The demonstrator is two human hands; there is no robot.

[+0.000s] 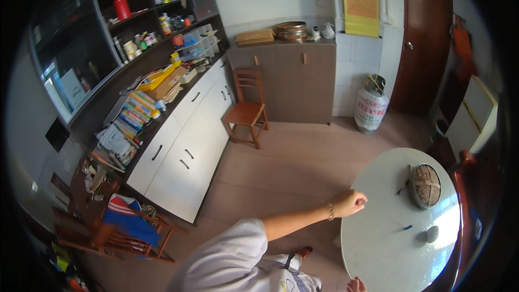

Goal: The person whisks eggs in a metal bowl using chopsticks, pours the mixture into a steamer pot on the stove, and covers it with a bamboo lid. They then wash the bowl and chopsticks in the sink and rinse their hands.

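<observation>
My left hand (pixel 352 203), with a bracelet on its wrist, is held out over the near left edge of a round pale table (pixel 377 243). Its fingers are curled in and nothing shows between them. At the bottom edge of the view, only the fingers of my right hand (pixel 357 285) appear, close to the table's rim. Far across the tabletop sits a round woven lidded basket (pixel 426 186), with a dark pen (pixel 402 187) beside it. A small blue-and-dark object (pixel 408 227) lies nearer, next to a small rounded white object (pixel 432 234).
A wooden chair (pixel 245 113) stands before a brown cabinet (pixel 284 85). White drawers (pixel 182 142) carry books and boxes along one wall. A gas cylinder (pixel 371 107) is by the brown door (pixel 421 40). Clothes hang over another wooden chair (pixel 162 247).
</observation>
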